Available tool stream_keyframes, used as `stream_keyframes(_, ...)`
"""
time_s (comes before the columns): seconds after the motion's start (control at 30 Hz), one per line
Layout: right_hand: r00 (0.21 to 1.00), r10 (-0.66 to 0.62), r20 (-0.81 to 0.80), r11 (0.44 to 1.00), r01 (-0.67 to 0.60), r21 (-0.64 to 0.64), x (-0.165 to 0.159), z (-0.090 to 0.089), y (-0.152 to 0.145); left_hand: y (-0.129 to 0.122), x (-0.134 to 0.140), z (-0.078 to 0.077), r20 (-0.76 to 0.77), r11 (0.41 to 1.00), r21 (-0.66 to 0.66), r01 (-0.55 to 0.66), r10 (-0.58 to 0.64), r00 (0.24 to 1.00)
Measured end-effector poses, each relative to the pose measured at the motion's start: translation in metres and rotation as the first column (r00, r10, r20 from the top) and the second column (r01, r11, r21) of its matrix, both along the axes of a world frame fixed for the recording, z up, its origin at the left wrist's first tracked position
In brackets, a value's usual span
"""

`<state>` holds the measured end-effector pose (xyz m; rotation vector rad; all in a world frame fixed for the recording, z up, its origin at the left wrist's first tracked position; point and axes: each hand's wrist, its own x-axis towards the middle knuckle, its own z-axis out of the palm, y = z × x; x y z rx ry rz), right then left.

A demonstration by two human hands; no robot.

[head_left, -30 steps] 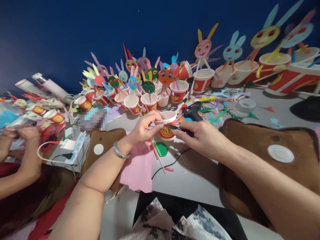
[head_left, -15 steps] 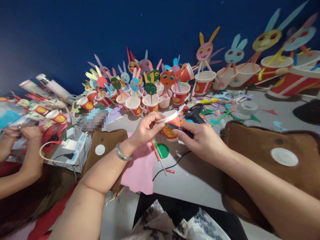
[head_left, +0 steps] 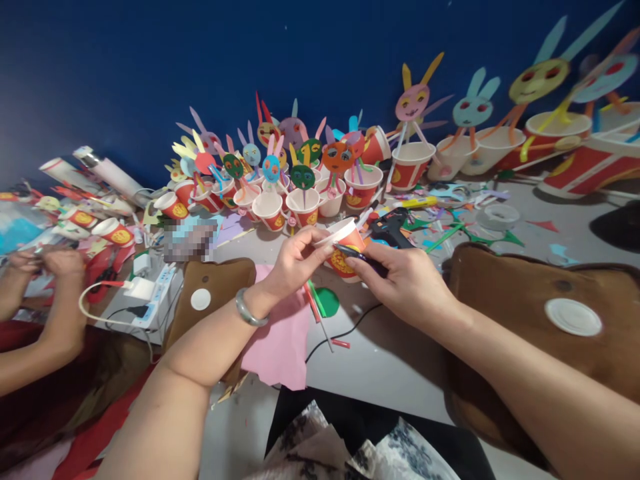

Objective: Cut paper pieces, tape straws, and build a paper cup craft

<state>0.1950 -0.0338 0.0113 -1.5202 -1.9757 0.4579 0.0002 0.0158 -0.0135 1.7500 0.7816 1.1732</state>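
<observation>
My left hand (head_left: 300,257) is closed in a pinch on what looks like a thin pale strip (head_left: 326,241), seen edge-on and partly behind my fingers. Dark-bladed scissors (head_left: 350,251) sit in my right hand (head_left: 407,273), which is closed around their handle. Their tip points left, close to my left thumb. Right behind both hands is a red and white paper cup (head_left: 353,235) with a yellow print; I cannot tell whether my left fingers touch its rim. Below my hands lie a green paper disc (head_left: 327,302), thin straws (head_left: 316,307) and a pink sheet (head_left: 277,340).
Several paper cups with rabbit-faced figures (head_left: 303,177) line the wall. A black glue gun (head_left: 391,227) lies behind my right hand among paper scraps. Brown cushions (head_left: 520,300) flank my arms. A power strip (head_left: 160,293) and another person's hands (head_left: 63,261) are at left.
The view has shifted very slightly. The cup behind my hands appears a little more tilted, and both hands keep nearly the same pose with the scissors beside the left fingers.
</observation>
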Motion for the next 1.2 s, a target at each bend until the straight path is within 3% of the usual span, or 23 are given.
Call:
stream_keyframes(0.77, 0.998, 0.003, -0.061, 1.000, -0.001, 0.027, -0.002, -0.008, 0.001, -0.003, 0.001, 0.002, -0.010, 0.997, -0.049, -0.052, 0.052, 0.999)
stream_keyframes(1.0, 0.971, -0.029, -0.236, 0.989, 0.063, 0.136, 0.003, -0.009, -0.005, -0.002, 0.001, -0.004, 0.071, 0.985, -0.165, -0.040, 0.052, 0.996)
stream_keyframes(1.2, 0.917, -0.098, -0.386, 0.988, 0.137, 0.075, -0.002, -0.011, 0.000, -0.002, 0.001, 0.000, 0.098, 0.974, -0.225, -0.002, 0.025, 0.995)
